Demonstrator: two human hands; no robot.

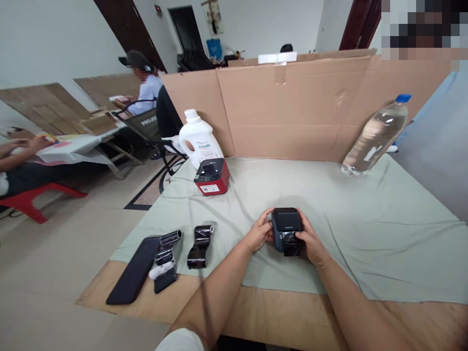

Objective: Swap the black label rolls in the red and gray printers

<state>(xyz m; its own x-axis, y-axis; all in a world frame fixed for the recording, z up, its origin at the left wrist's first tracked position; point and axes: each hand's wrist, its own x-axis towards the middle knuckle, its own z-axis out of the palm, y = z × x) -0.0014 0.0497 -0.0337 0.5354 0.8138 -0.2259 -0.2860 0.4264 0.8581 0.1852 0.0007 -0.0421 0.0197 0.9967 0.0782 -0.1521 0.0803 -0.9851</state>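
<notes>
Green-clothed table [365, 234]: left hand [259, 233] and right hand [310, 242], fingers clenched around small black label printer [286, 228]; its dangling black ribbon could snag or tear if tugged.

Both your hands are on the small black printer [286, 225] at the near middle of the table.

Your left hand [259, 233] cups the printer's left side and your right hand [310, 241] holds its right side, thumb on the dark film [291, 246] at its front. The printer sits on the grey-green cloth [365, 219] that covers the table. To your left lie a black ribbon roll [199, 243], a second ribbon cartridge [166, 258] and a dark phone [133, 270]. Further back stand a red printer [212, 176] and a white jug [197, 139], with a clear water bottle [376, 136] leaning on the cardboard wall [292, 107] at the right. Other people sit at tables beyond, on your left.
</notes>
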